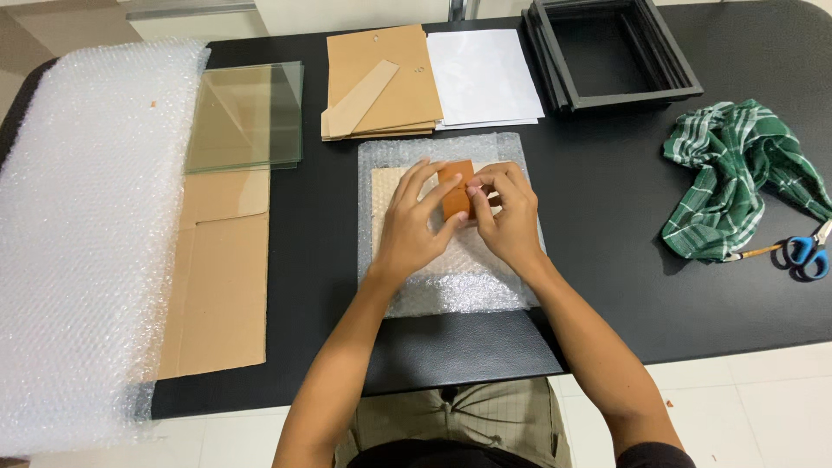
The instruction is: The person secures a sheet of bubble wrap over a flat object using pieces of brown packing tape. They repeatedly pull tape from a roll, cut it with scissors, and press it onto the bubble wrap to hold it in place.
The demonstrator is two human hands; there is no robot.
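- Lying near the black table's (607, 217) left edge, clear stacked glass panes (247, 117): could slide off if nudged.
- Pinching a small orange-brown tape piece (457, 192) together, left hand (414, 227) and right hand (510, 217), over the bubble-wrapped flat parcel (446, 286) at centre: might stick crooked.
- Resting far right, blue-handled scissors (808, 251): risk of falling.
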